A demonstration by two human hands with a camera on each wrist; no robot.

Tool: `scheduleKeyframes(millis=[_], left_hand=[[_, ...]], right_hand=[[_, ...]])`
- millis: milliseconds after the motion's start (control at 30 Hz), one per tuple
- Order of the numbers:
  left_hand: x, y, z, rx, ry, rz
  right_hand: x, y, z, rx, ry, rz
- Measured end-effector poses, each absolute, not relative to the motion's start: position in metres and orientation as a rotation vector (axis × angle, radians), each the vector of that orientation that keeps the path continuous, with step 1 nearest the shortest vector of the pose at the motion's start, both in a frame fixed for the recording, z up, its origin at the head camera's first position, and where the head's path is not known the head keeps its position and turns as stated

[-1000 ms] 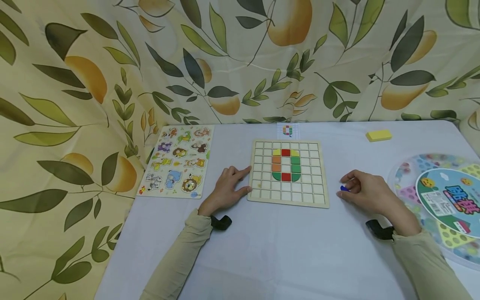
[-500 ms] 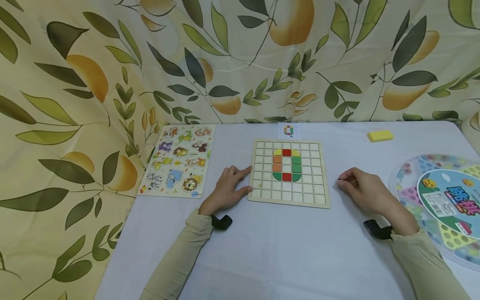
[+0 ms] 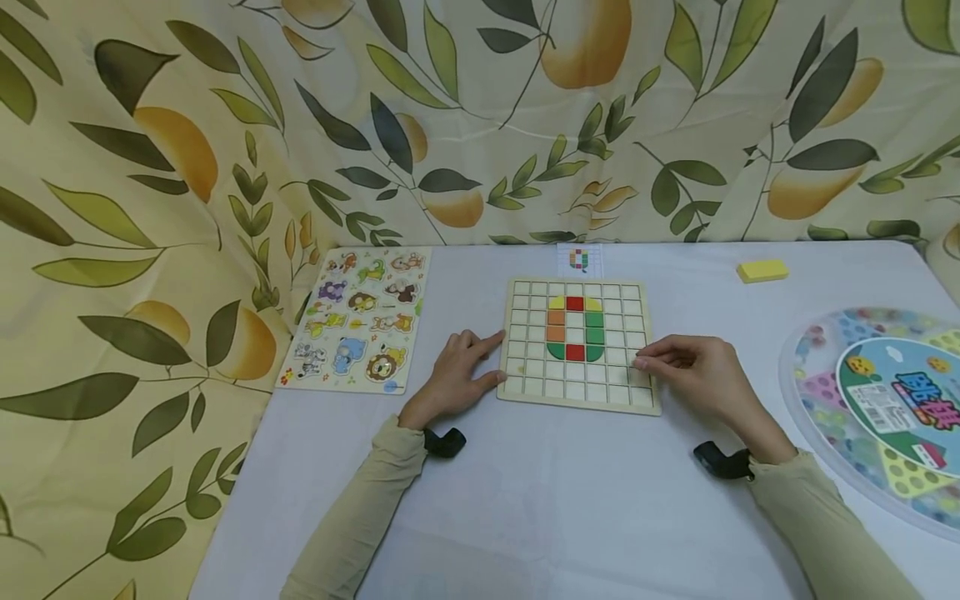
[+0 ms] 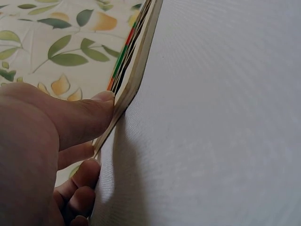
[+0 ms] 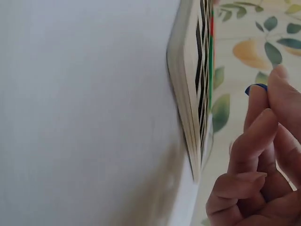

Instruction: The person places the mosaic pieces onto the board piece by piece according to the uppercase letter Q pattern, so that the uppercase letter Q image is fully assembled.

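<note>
A wooden grid board lies on the table, with red, yellow, orange and green pieces forming a ring in its squares. My left hand rests at the board's left edge; thumb and index finger are spread apart and touch it. In the left wrist view the thumb lies against the board's side. My right hand is over the board's right edge. Between its thumb and index finger it pinches a small blue piece, mostly covered by the fingertips and seen in the right wrist view.
Behind the board lies a small pattern card. An animal puzzle board is at the left. At back right sits a yellow block, and a round game box stands at the right. A patterned cloth hangs behind the table.
With the blue piece in its fingers, my right hand has moved left from the bare tabletop to the board's right edge. My left hand has stayed at the left edge.
</note>
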State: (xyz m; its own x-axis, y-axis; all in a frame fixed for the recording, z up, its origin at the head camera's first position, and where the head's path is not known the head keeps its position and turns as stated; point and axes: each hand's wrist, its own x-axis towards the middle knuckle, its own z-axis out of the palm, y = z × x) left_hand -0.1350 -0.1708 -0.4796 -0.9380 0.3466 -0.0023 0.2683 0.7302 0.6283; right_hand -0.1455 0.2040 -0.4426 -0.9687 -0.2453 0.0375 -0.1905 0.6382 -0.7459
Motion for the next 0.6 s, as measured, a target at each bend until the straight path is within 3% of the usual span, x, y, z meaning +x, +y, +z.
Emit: scheduleKeyframes(millis=[600], left_hand=[[-0.136, -0.172, -0.481, 0.509, 2.804, 0.993]], right_hand=[[-0.143, 0.165, -0.444, -0.416, 2.630, -1.188]])
